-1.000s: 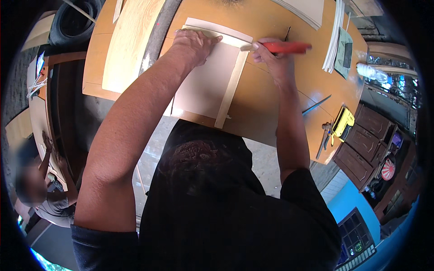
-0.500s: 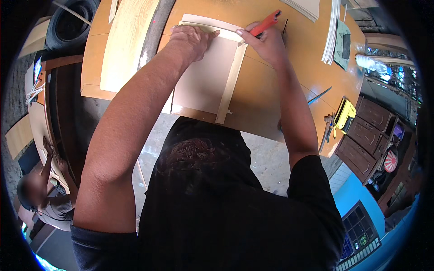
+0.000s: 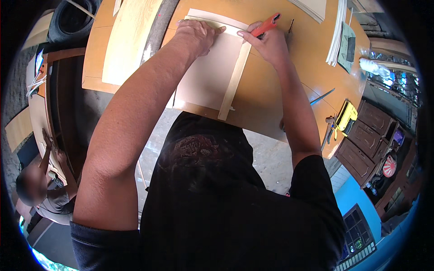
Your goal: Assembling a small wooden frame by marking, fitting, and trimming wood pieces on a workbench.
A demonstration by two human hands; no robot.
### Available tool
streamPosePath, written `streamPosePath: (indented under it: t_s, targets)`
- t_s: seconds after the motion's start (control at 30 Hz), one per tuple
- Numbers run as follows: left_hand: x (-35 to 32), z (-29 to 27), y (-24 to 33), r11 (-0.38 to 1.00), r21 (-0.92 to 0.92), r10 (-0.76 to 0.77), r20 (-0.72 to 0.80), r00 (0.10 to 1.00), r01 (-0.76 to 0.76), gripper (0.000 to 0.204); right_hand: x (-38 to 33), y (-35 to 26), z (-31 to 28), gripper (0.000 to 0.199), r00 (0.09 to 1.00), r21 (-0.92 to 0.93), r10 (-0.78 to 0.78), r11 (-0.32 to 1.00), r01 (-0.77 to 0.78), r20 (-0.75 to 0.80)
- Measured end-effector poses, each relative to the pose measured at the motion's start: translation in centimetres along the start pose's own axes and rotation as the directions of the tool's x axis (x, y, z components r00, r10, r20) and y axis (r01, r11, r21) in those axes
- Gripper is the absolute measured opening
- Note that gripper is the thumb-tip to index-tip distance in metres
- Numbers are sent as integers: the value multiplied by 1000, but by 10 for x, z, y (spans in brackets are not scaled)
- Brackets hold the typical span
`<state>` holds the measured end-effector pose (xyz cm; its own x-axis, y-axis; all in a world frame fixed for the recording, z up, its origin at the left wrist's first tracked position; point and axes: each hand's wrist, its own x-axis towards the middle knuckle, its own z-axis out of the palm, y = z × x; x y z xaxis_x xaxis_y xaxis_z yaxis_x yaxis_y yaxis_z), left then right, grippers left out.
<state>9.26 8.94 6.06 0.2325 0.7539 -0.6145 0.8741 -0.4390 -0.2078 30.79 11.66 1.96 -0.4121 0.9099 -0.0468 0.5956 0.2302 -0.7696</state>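
Note:
A pale beige sheet [image 3: 205, 77] lies on an orange-brown workbench [image 3: 271, 104]. A narrow light wooden strip [image 3: 233, 83] lies along the sheet's right edge, reaching toward me. My left hand [image 3: 196, 34] presses flat on the sheet's far edge, fingers spread. My right hand [image 3: 266, 43] grips an orange-handled cutter [image 3: 266, 25] at the far end of the strip, tip down near the sheet's far right corner.
A light wood panel [image 3: 129, 38] lies at the left of the bench. Stacked sheets [image 3: 337, 31] and a plastic bottle [image 3: 373, 67] sit at the right, a yellow tool [image 3: 346, 115] at the near right corner. A tyre [image 3: 72, 20] is far left; another person [image 3: 40, 189] crouches lower left.
My right hand has moved with the cutter from beside the strip up to its far end, and the cutter has tilted more upright. My left hand stays pressed on the sheet.

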Motion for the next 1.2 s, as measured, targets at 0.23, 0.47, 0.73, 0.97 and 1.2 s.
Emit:
streamPosePath:
  t_s: [0.23,0.47,0.73,0.97,1.2]
  targets:
    - [3,5,-2,1000,2,19,-47,999,-19,70,19,26,-4,41,998,209,52,976,-59,43]
    - [-1,14,2,998,57,-18,-72,997,23,72,-26,-2,-31,36,954,569,193,822,-30,-228]
    - [3,3,-3,1000,-6,16,25,1000,-16,78,-118,2,-18,50,957,766,248,641,-46,-151]
    - [4,-6,-9,995,-100,9,101,995,1,80,-141,-7,12,58,986,856,151,517,-18,-70]
    - [7,13,-8,999,-29,21,-27,999,-22,79,-113,-24,59,54,869,573,406,798,-186,-282]
